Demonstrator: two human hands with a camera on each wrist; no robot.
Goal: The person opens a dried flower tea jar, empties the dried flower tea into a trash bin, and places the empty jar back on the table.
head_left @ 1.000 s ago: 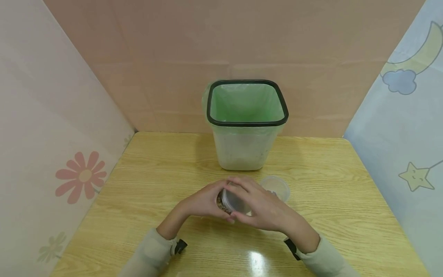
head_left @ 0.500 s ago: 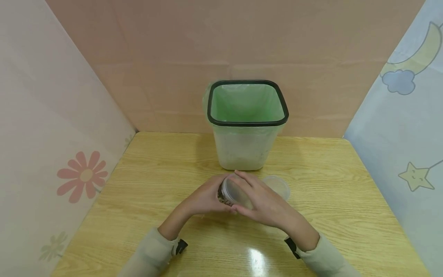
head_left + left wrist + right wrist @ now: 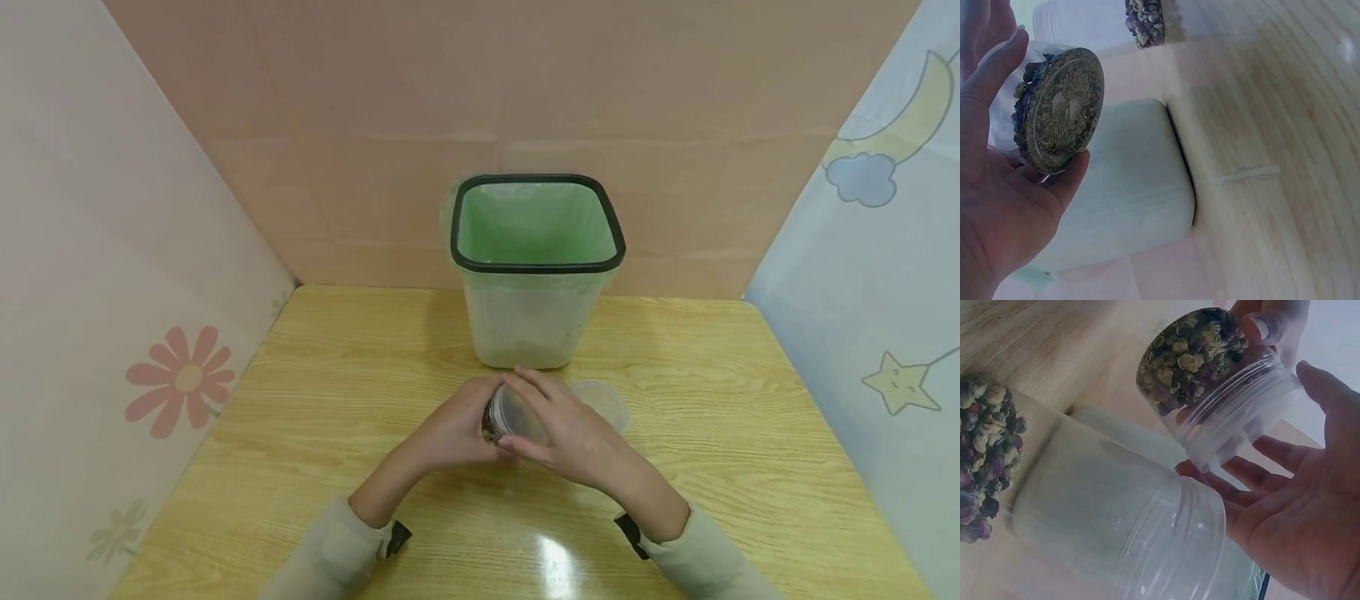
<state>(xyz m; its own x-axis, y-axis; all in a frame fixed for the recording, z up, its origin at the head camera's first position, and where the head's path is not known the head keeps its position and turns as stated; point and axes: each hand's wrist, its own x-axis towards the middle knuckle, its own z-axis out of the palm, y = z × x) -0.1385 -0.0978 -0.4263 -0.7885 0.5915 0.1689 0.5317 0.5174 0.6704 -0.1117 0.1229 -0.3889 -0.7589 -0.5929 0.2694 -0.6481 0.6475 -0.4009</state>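
In the head view, my left hand point(image 3: 461, 425) holds a small clear plastic jar point(image 3: 491, 423) tilted, its frosted lid point(image 3: 521, 417) facing right. Dried rosebuds point(image 3: 1188, 359) fill the jar's lower part, and fine crumbs show through its base point(image 3: 1063, 112) in the left wrist view. My right hand point(image 3: 581, 433) spans the lid, thumb on the near side and fingers on the far side. Just beyond that hand stands a second, larger clear jar point(image 3: 603, 404), partly hidden by it; the right wrist view shows rosebuds in its bottom and threads near its top.
A whitish bin point(image 3: 528, 321) with a green liner and black rim point(image 3: 536, 268) stands behind the hands. The wood-grain table point(image 3: 337, 358) meets a plain back wall and two printed side walls.
Both hands have shifted slightly away from the body with the small jar. The jar has moved a little right, and my right fingers have changed position around the lid.
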